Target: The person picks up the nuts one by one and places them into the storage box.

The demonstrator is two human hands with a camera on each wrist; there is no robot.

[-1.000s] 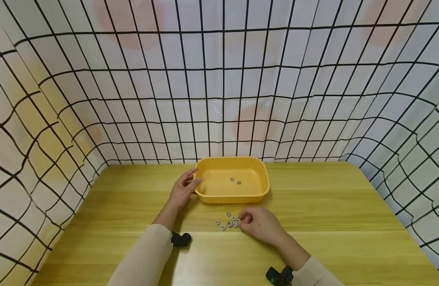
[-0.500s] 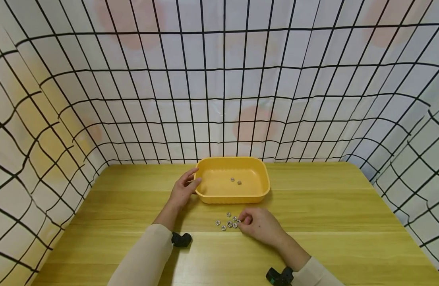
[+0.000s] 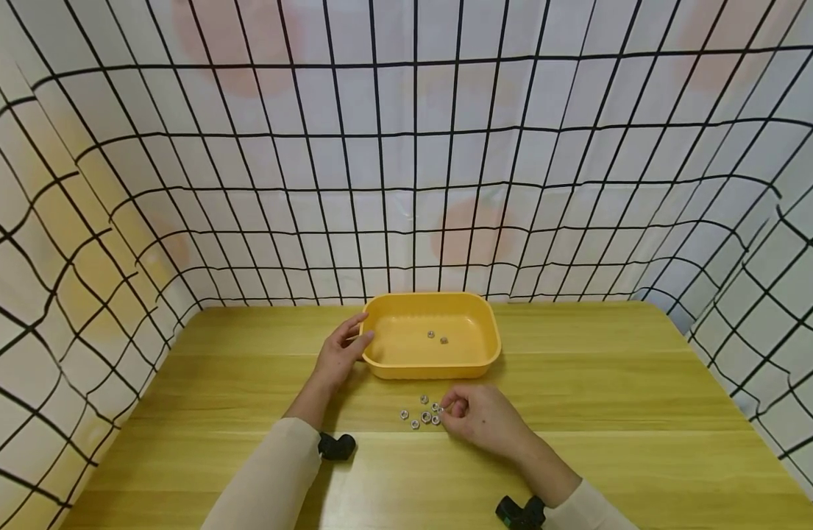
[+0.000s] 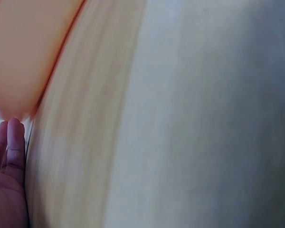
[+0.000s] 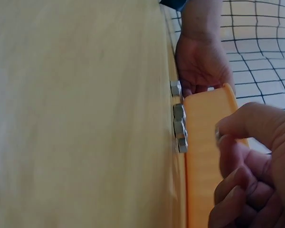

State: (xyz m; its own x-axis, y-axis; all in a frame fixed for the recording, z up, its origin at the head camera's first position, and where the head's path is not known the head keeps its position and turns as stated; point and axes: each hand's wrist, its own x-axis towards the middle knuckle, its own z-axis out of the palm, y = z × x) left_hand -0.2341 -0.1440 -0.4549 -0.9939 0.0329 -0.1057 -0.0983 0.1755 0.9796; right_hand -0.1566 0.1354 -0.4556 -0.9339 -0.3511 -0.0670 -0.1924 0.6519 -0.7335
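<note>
My right hand [image 3: 482, 418] pinches a small metal nut [image 5: 218, 132] between thumb and index finger, close beside the loose nuts on the table. Several silvery hex nuts [image 3: 427, 417] lie grouped there, in front of the yellow plastic basin [image 3: 432, 372]. My left hand [image 3: 336, 355] rests against the basin's left end, thumb at the rim. In the left wrist view its fingers [image 4: 16, 142] are fairly straight, with the tips at the basin's outer wall. Inside the basin lie two nuts [image 3: 431, 334].
The basin stands near the back of the wooden table [image 3: 598, 383]. Behind the table and along both sides rises a black wire grid [image 3: 413, 184] in front of a pale, patterned sheet. A black wrist camera [image 3: 522, 513] sits below my right hand.
My right fingers have shifted very slightly with the nut they pinch, which now shows less from above. My left hand, the basin and the other nuts have stayed in place.
</note>
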